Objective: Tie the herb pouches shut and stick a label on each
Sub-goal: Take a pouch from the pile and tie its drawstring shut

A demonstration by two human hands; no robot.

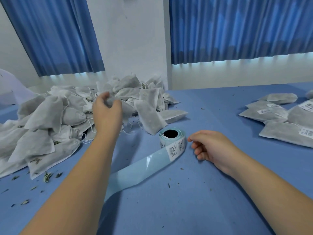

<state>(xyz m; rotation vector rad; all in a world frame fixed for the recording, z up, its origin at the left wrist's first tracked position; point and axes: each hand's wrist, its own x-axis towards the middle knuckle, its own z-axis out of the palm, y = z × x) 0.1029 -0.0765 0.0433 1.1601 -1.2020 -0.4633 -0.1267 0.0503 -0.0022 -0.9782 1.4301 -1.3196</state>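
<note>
- Spreading across the whole view, the blue-covered table carries everything; blue curtains hang behind it
- Heap of white herb pouches fills the left side, drawstrings loose and trailing; none shows a label, so these look like the ones waiting to be done
- Labelled pouches lie flat in a smaller pile well apart at the right edge, printed stickers facing up; judged by that, part of the job is done and most remains
- Left hand reaches into the heap, fingers curled round a grey pouch; motion blur hides how firm the hold is
- Right hand rests on the cloth with fingers loosely curled and holding nothing, fingertips just beside the label roll; the two hands are well apart
- Label roll stands on its side at mid-table, one printed label showing; its bare backing strip trails toward the left forearm
- Step in hand seems to be fetching the next pouch; the next move calls for bringing it to the centre, both hands on the drawstring to knot it, then peeling a label
- Herb crumbs dot the cloth
</note>
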